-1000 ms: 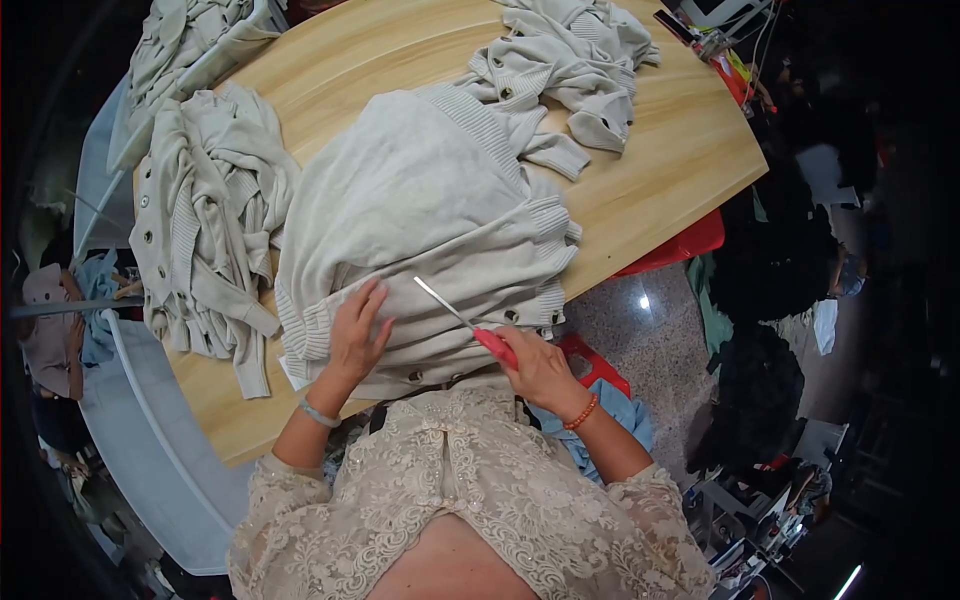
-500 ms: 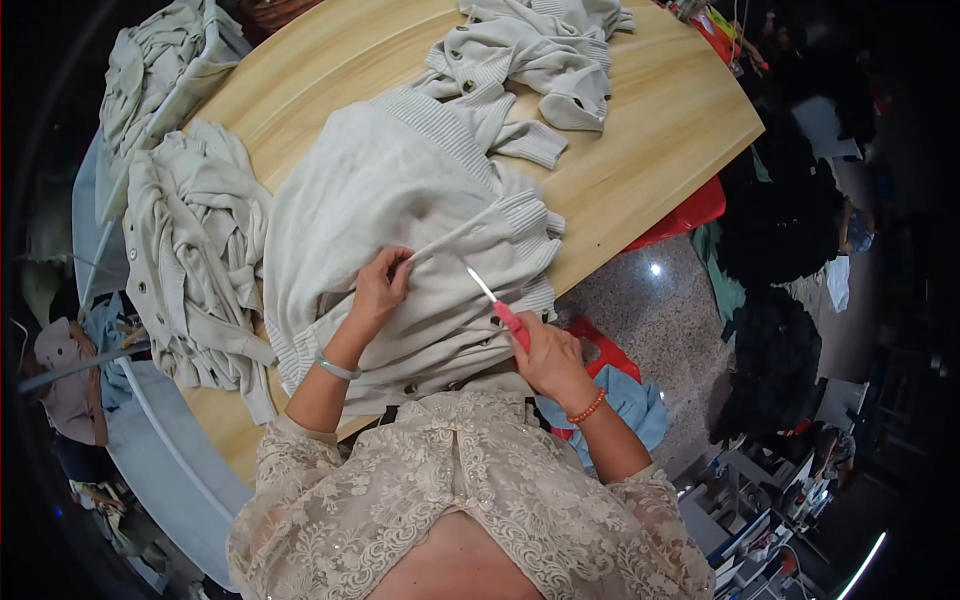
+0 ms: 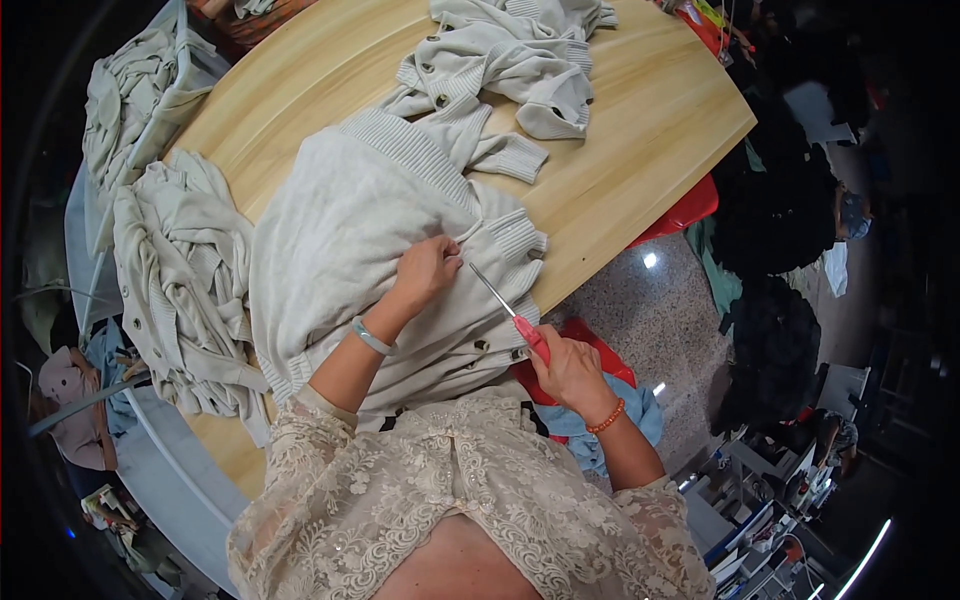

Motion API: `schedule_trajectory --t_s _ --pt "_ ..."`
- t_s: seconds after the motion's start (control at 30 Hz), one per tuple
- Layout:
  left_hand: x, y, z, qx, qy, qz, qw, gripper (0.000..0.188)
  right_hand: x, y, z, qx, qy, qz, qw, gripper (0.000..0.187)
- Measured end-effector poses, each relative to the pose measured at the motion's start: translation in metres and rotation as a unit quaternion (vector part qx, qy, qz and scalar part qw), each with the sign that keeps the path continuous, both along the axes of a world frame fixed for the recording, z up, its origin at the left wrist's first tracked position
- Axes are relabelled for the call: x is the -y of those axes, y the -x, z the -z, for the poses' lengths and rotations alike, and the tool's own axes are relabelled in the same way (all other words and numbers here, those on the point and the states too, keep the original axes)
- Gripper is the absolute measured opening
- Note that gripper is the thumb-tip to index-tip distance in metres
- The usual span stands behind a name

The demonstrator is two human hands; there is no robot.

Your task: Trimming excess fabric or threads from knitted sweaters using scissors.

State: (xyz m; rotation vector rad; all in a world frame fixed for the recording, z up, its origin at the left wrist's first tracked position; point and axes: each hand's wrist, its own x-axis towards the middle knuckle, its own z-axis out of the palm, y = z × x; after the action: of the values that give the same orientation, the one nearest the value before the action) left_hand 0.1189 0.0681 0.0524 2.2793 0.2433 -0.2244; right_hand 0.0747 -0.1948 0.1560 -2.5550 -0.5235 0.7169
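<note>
Pinching a fold of the pale knit cardigan [image 3: 330, 215] with the bunched fingers of the left hand [image 3: 430, 268]; cannot tell exactly how much cloth is caught. Gripping a pink-handled metal tool [image 3: 530, 340] in the right hand [image 3: 572, 375], with fingers wrapped round the handle and the slim tip just beside the pinch. Just left of the right hand, dark buttons [image 3: 482, 347] on the cardigan's near edge.

Under the left hand and spread out beyond it, on the wooden table [image 3: 650, 130], the cardigan's bulk. Probably soft, limp and light for its size, not slippery, but apt to stretch or snag near metal. Best held close to the tip, by the seam or the firmer ribbed band [image 3: 415, 155] beyond the pinch.

Left of the grip, a heap of similar knitwear [image 3: 185, 290]; farther beyond it, another buttoned garment [image 3: 515, 65].
</note>
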Motion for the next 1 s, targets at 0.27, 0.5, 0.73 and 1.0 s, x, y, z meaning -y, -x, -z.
schedule_trajectory --t_s 0.27,0.5,0.73,1.0 --pt "0.004 -0.005 0.006 -0.043 0.030 -0.015 0.999 0.023 0.010 -0.012 -0.003 -0.027 0.034 -0.015 0.999 0.029" --pt "-0.011 -0.006 0.042 -0.073 0.233 -0.050 0.968 0.030 0.004 -0.025 -0.009 -0.072 0.047 -0.016 0.996 0.030" --pt "0.008 -0.028 -0.001 -0.145 0.371 -0.013 0.917 0.038 0.022 -0.036 -0.001 -0.056 -0.059 -0.007 0.997 0.032" --pt "0.045 -0.076 0.037 -0.024 0.194 0.061 0.979 0.034 0.040 -0.046 -0.002 -0.017 0.017 0.049 0.999 0.033"
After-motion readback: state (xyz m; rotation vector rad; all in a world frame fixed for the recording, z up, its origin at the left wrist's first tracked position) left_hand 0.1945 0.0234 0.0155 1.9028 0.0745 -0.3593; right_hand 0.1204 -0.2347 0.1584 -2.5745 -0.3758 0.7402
